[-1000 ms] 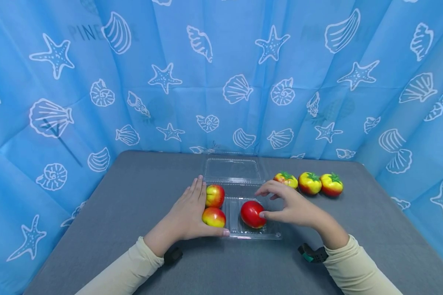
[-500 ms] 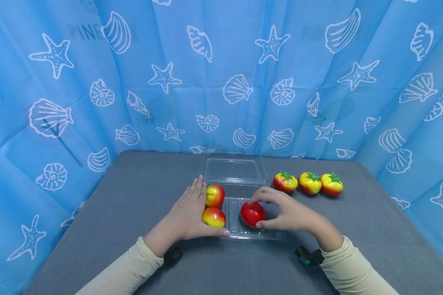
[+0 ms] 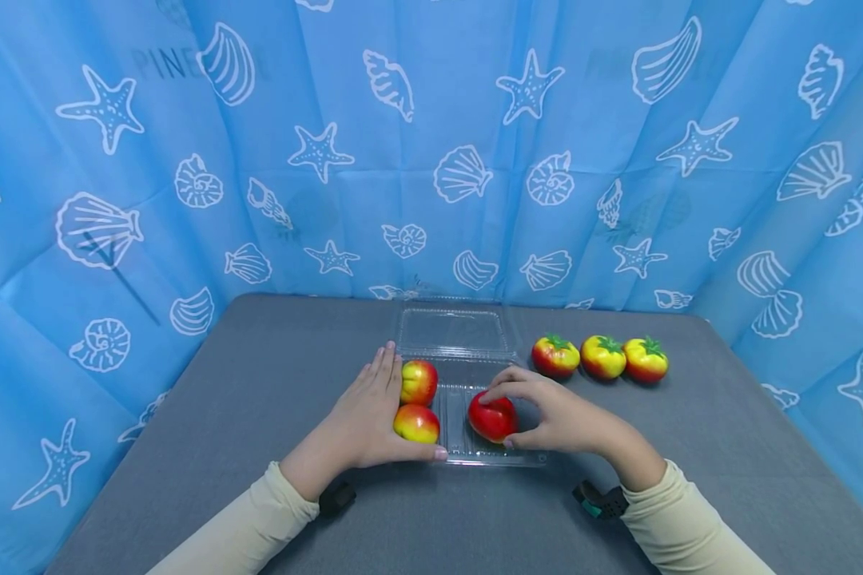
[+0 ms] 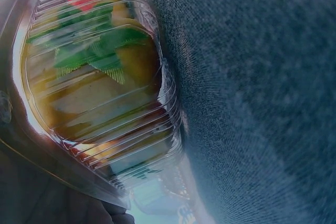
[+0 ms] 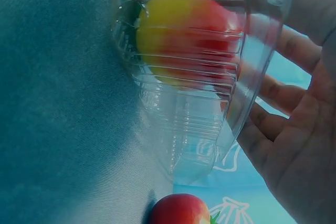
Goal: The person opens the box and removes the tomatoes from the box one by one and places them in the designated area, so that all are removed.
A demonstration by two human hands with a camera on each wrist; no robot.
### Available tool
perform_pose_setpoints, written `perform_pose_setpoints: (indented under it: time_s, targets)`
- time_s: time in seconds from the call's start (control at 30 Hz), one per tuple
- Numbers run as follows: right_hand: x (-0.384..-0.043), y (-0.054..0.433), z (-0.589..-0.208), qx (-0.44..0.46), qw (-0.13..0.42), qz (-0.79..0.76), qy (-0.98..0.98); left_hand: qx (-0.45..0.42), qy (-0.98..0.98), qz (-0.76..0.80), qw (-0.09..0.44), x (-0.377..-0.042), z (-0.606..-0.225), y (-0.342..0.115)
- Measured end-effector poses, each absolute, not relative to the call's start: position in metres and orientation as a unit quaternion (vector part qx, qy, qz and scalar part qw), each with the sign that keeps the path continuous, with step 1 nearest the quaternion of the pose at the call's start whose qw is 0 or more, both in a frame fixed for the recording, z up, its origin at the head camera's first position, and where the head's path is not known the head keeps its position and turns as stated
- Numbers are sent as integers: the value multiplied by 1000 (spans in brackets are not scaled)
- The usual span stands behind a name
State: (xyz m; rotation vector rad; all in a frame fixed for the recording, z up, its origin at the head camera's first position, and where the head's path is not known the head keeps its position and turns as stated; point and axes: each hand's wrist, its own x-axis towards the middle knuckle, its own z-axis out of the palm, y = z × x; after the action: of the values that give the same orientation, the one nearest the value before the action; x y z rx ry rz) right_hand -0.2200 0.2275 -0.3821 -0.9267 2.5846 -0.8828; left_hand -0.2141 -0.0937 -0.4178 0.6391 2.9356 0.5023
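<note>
A clear plastic clamshell box (image 3: 456, 415) lies with its lid folded back. My left hand (image 3: 370, 417) rests against its left side, fingers straight and together, thumb along the front rim. Two red-and-yellow toy tomatoes (image 3: 418, 383) sit in the left part, one behind the other; green leaves (image 4: 100, 45) show through the ribbed wall in the left wrist view. In the right part, my right hand (image 3: 550, 409) grips a red toy tomato (image 3: 492, 418), fingers curled over its top and thumb at its near side. Its yellow-and-red side (image 5: 184, 35) shows through the wall in the right wrist view.
Behind and right of the box, three more toy tomatoes (image 3: 603, 357) with green leaves stand in a row. The box's lid (image 3: 451, 330) lies flat toward the back edge of the grey table (image 3: 295, 335). A blue shell-print curtain (image 3: 417, 144) hangs behind.
My right hand has moved left and down, its fingers closing over the red toy tomato, and uncovered the nearest tomato of the row. The left hand has kept its place.
</note>
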Motion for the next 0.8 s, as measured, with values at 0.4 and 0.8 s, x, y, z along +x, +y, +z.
perform_pose_setpoints:
  time_s: [0.4,0.8]
  targets:
    - [-221,223,-385,-310,122,-266,905,210,962,165,51,-215,-417,-94]
    - [-220,225,-385,-307,124,-293,897,218,961,162,45,-213,-417,-94]
